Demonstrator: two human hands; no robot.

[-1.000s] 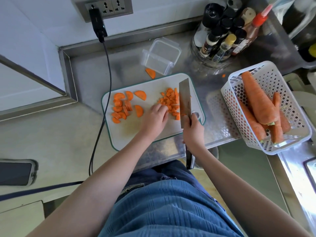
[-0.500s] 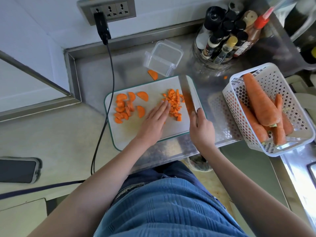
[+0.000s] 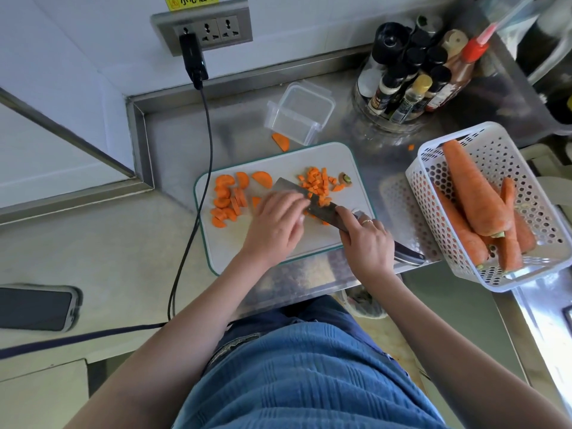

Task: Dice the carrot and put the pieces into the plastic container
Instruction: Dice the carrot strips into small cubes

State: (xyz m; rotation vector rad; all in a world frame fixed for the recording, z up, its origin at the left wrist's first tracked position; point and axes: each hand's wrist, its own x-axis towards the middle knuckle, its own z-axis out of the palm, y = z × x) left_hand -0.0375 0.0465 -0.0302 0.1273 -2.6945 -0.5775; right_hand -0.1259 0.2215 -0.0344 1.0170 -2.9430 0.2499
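Observation:
A white cutting board [image 3: 309,246] lies on the steel counter. Half-round carrot slices [image 3: 227,198] cluster on its left side and a pile of diced carrot [image 3: 318,182] sits at its upper right. My right hand [image 3: 366,243] grips the handle of a cleaver [image 3: 297,193], whose blade lies flat and slanted across the board under the dice. My left hand [image 3: 277,222] rests on the board, fingertips touching the blade's flat side. The clear plastic container [image 3: 298,114] stands behind the board, with nothing visible inside it.
One carrot slice [image 3: 281,141] lies on the counter by the container. A white perforated basket [image 3: 495,209] with whole carrots sits right. Sauce bottles [image 3: 411,75] stand at the back. A black cable [image 3: 198,187] hangs from the socket along the board's left edge. A phone [image 3: 35,308] lies far left.
The cleaver swung from upright at the board's right edge to lying flat and slanted across the board. My left hand shifted onto the blade's side beside the dice.

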